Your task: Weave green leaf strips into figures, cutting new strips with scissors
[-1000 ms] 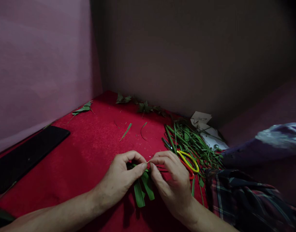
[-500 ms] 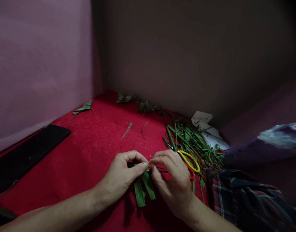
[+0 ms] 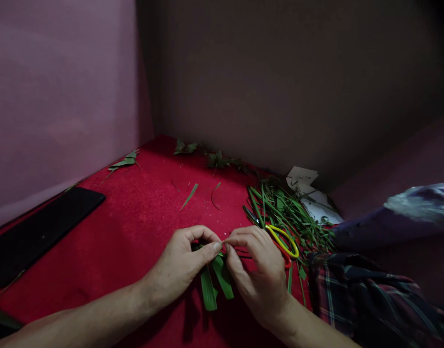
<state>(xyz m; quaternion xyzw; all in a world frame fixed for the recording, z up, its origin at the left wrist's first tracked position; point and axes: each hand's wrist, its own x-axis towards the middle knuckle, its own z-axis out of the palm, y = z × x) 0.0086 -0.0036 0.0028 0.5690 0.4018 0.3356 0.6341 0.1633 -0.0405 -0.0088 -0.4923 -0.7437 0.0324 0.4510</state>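
Note:
My left hand (image 3: 187, 258) is closed, thumb pressed to forefinger around the top of a small bundle of green leaf strips (image 3: 209, 289). The wide strips hang below its fingertips. My right hand (image 3: 258, 263) is pinched at the same spot, its fingertips almost meeting the left thumb. A thin strand seems to run between the two pinches, mostly hidden by the fingers. Scissors with yellow and orange-red handles (image 3: 282, 241) lie just beyond my right hand, partly covered by it.
A heap of cut green blades (image 3: 290, 205) lies at the right, with white paper (image 3: 318, 208) behind. Leaf scraps (image 3: 218, 159) line the back wall. A flat black object (image 3: 44, 232) rests at the left on the red surface (image 3: 135, 212). Plaid cloth (image 3: 367, 290) sits at lower right.
Hardly anything differs. Both hands keep their pinch at the bundle's top, and the whole view has shifted very slightly.

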